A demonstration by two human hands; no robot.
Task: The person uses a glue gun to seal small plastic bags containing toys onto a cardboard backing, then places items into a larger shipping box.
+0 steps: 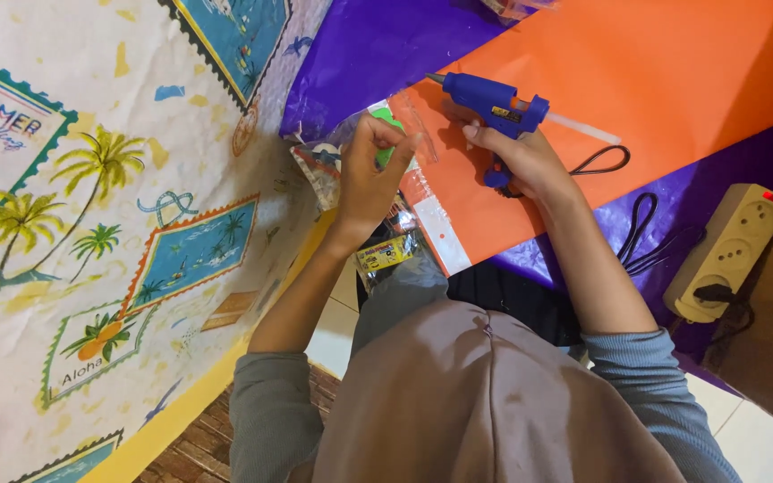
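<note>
We see the right hand (519,156) wrapped round the grip of a blue glue gun (494,103), fingers curled tight, nozzle aimed left over the orange paper sheet (664,80). The left hand (370,170) pinches a small green piece (386,134) btwn thumb & fingertips, just left of the nozzle, above a clear plastic bag (422,192). Gun's black cord (641,224) runs over purple sheet (369,54) twd a cream power strip (728,255) at right; printed cloth (109,206) lies w/ palm pattern at left.

Bright, even light; sharp, soft shadows.
</note>
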